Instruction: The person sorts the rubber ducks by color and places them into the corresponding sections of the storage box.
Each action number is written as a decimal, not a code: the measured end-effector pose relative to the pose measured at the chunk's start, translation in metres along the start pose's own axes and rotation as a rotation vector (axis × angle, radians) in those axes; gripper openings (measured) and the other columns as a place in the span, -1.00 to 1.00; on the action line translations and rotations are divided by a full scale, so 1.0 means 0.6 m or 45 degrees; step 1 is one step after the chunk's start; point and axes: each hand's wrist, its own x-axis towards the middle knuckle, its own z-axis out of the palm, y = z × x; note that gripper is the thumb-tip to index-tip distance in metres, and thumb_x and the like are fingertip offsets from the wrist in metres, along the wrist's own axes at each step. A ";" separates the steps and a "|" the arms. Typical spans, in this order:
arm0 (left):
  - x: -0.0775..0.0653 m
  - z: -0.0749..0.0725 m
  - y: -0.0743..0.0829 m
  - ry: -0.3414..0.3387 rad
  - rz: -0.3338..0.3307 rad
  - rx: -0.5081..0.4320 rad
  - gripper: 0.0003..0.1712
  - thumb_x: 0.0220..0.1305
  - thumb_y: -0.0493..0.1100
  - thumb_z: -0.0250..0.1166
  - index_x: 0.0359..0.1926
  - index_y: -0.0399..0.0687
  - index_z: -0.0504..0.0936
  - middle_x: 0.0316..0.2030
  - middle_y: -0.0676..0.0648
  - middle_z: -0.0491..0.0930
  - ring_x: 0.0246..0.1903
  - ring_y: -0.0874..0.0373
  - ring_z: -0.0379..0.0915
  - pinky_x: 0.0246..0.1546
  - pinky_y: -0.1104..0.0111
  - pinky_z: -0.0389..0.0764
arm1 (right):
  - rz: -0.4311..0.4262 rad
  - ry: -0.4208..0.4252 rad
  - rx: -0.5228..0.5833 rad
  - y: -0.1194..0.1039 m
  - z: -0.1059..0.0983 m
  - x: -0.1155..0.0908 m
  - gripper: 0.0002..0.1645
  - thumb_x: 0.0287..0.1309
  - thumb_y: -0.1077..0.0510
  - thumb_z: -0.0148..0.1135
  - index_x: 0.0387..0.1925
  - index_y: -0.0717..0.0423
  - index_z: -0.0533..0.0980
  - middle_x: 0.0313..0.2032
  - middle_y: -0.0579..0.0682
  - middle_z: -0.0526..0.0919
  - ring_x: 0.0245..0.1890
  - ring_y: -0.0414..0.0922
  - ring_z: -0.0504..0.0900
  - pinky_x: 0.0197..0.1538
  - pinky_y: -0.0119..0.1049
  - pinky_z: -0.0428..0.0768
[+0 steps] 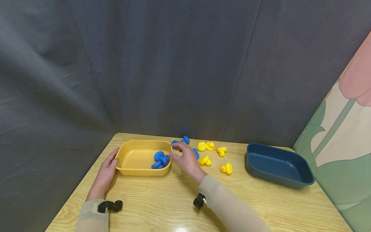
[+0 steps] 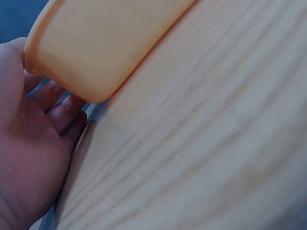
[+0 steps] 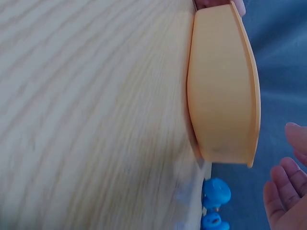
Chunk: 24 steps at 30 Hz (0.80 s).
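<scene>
My left hand (image 1: pixel 105 170) grips the left end of a yellow plastic bin (image 1: pixel 131 159), thumb at the rim and the other fingers along the outside wall. Several blue rubber ducks (image 1: pixel 158 156) lie heaped in the bin's right end. Just beyond the right rim, my right hand (image 1: pixel 189 161) hovers over that end with thumb and fingers spread apart and nothing between them. Behind and beside it more blue ducks (image 1: pixel 186 139) rest on the table, partly hidden by the hand. In the right wrist view, blue ducks (image 3: pixel 216 192) appear past the bin's end.
Several yellow rubber ducks (image 1: pixel 205 161) are scattered on the wooden table (image 1: pixel 156 199) right of my right hand. A dark blue bin (image 1: pixel 278 180) stands at the table's right side. Grey curtain (image 1: pixel 179 71) hangs along the back edge.
</scene>
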 end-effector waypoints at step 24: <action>-0.002 -0.002 -0.001 -0.009 0.013 0.004 -0.27 0.80 -0.05 -0.12 0.83 0.10 -0.04 0.78 -0.16 -0.09 0.74 -0.19 -0.22 0.69 -0.12 -0.02 | 0.120 0.041 -0.149 0.062 -0.091 0.007 -0.23 0.38 0.00 0.58 0.53 0.04 0.55 0.44 0.10 0.60 0.40 0.16 0.57 0.42 0.18 0.56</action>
